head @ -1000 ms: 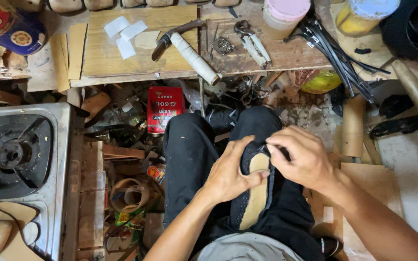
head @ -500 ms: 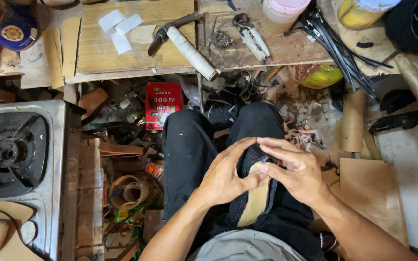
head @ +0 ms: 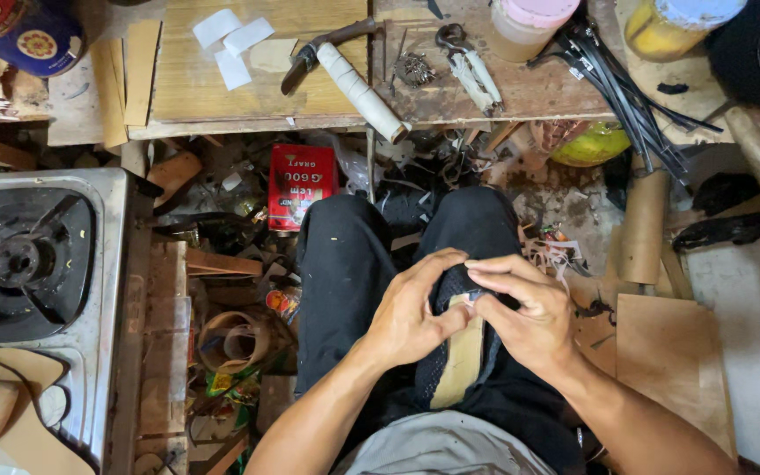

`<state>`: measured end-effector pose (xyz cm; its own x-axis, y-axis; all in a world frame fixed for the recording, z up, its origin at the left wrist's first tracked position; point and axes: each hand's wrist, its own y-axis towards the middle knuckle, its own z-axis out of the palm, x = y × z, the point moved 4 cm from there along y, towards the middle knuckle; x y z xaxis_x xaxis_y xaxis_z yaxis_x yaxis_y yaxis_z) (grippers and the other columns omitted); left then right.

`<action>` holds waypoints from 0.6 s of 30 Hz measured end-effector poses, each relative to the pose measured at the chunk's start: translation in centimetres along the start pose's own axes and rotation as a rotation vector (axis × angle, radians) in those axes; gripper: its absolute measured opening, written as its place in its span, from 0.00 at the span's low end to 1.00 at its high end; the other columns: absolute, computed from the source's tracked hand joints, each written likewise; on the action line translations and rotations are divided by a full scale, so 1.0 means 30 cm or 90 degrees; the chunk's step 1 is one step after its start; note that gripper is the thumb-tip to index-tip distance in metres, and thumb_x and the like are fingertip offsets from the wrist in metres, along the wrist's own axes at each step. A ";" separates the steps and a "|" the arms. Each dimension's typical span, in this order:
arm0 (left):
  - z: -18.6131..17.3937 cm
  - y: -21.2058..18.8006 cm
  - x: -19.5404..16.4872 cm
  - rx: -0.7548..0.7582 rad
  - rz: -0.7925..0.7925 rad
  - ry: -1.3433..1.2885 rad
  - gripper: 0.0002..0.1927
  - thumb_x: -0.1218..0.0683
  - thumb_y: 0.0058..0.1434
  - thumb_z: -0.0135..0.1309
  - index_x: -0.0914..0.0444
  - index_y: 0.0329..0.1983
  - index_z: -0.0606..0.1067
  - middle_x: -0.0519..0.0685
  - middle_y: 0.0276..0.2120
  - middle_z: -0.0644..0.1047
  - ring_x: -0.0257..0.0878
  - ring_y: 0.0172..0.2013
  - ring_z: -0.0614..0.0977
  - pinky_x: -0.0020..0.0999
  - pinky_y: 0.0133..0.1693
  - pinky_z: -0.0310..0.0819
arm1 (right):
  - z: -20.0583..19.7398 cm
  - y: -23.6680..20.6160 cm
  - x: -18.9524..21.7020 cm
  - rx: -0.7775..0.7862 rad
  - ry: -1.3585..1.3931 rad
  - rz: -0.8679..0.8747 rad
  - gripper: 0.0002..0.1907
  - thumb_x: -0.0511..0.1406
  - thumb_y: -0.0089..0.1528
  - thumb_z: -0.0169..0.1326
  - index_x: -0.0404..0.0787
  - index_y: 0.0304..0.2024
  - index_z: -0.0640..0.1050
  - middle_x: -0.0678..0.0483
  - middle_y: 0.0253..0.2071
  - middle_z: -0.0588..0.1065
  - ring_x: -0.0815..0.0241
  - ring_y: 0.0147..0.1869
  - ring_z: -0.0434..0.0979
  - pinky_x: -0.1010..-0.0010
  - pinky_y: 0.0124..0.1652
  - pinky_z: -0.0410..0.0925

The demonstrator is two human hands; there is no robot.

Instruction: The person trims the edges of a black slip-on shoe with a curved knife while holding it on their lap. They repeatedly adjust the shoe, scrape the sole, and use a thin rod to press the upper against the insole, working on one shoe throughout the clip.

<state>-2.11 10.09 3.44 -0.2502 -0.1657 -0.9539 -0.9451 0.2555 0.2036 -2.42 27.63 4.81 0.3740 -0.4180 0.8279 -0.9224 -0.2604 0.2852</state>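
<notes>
A black mesh shoe upper (head: 450, 290) with a tan insole board (head: 461, 365) lies sole-up on my lap, over black trousers (head: 345, 273). My left hand (head: 415, 312) grips its left side, thumb lying across the tan board. My right hand (head: 525, 312) curls over the toe end, fingertips pinching the black edge onto the board. Both hands touch each other at the toe, which they partly hide.
A wooden bench (head: 222, 88) ahead carries a hammer with a white wrapped handle (head: 358, 84), pincers (head: 468, 62), white paper pieces (head: 230, 40), jars and black strips (head: 609, 79). A gas stove (head: 24, 264) stands at left. A red tin (head: 301, 185) and scraps litter the floor.
My hands and the shoe have shifted slightly lower on my lap. My right fingers have closed further over the toe edge.
</notes>
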 end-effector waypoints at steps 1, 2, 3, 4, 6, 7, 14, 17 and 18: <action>0.001 0.003 0.001 -0.005 0.004 -0.001 0.30 0.55 0.55 0.62 0.71 0.60 0.72 0.64 0.60 0.76 0.57 0.62 0.79 0.42 0.63 0.71 | 0.003 0.003 -0.007 -0.002 -0.007 0.003 0.15 0.23 0.55 0.60 0.33 0.46 0.83 0.48 0.48 0.81 0.59 0.51 0.84 0.73 0.52 0.74; 0.001 0.005 0.007 -0.005 -0.008 0.011 0.31 0.55 0.55 0.62 0.72 0.61 0.71 0.65 0.60 0.76 0.58 0.62 0.78 0.42 0.63 0.70 | 0.007 0.007 -0.018 0.001 -0.023 0.019 0.15 0.24 0.55 0.61 0.33 0.46 0.83 0.48 0.48 0.82 0.59 0.51 0.84 0.73 0.52 0.74; 0.000 0.009 0.012 -0.007 -0.020 0.023 0.32 0.54 0.56 0.62 0.72 0.62 0.71 0.65 0.61 0.75 0.58 0.62 0.77 0.43 0.63 0.70 | 0.008 0.011 -0.029 0.004 -0.038 0.033 0.16 0.25 0.55 0.62 0.33 0.46 0.83 0.49 0.48 0.82 0.59 0.51 0.84 0.73 0.51 0.73; -0.005 0.011 0.018 -0.009 -0.032 0.036 0.32 0.54 0.56 0.63 0.72 0.63 0.71 0.66 0.61 0.75 0.59 0.63 0.76 0.43 0.63 0.69 | 0.010 0.017 -0.042 0.007 -0.052 0.047 0.16 0.25 0.55 0.63 0.33 0.46 0.83 0.49 0.48 0.82 0.60 0.50 0.84 0.73 0.51 0.73; -0.018 0.012 0.036 0.066 -0.064 0.036 0.36 0.51 0.57 0.63 0.72 0.65 0.68 0.66 0.63 0.72 0.58 0.64 0.74 0.43 0.63 0.67 | 0.015 0.028 -0.062 0.052 0.005 0.050 0.15 0.26 0.56 0.63 0.33 0.47 0.82 0.49 0.50 0.81 0.59 0.52 0.82 0.72 0.52 0.73; -0.032 0.015 0.047 0.104 -0.079 0.035 0.37 0.50 0.57 0.64 0.72 0.66 0.66 0.66 0.64 0.71 0.57 0.65 0.73 0.42 0.63 0.66 | 0.015 0.033 -0.071 0.074 0.033 0.053 0.15 0.27 0.57 0.63 0.32 0.48 0.82 0.49 0.50 0.80 0.59 0.52 0.82 0.72 0.52 0.73; -0.112 0.020 0.064 0.252 -0.013 -0.011 0.45 0.54 0.55 0.61 0.72 0.74 0.57 0.67 0.70 0.64 0.55 0.70 0.68 0.41 0.68 0.62 | 0.033 0.028 -0.045 0.065 0.021 0.000 0.17 0.28 0.58 0.62 0.32 0.50 0.81 0.48 0.52 0.79 0.58 0.54 0.81 0.72 0.54 0.72; -0.085 0.016 0.058 0.173 -0.042 0.003 0.41 0.55 0.53 0.65 0.70 0.67 0.61 0.64 0.65 0.69 0.54 0.66 0.71 0.40 0.65 0.63 | 0.050 0.039 -0.008 0.054 -0.025 -0.013 0.16 0.28 0.58 0.61 0.32 0.50 0.81 0.49 0.52 0.80 0.59 0.54 0.81 0.72 0.54 0.72; -0.075 0.014 0.053 0.128 -0.042 -0.006 0.38 0.55 0.53 0.65 0.70 0.65 0.63 0.63 0.64 0.70 0.53 0.66 0.72 0.40 0.64 0.64 | 0.054 0.050 0.004 0.070 -0.029 -0.025 0.17 0.28 0.58 0.60 0.33 0.50 0.81 0.49 0.52 0.80 0.59 0.54 0.81 0.72 0.54 0.72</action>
<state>-3.40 7.78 2.50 -0.1862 -0.1795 -0.9660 -0.8980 0.4301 0.0931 -3.60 25.79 4.55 0.4165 -0.4442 0.7932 -0.8915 -0.3703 0.2607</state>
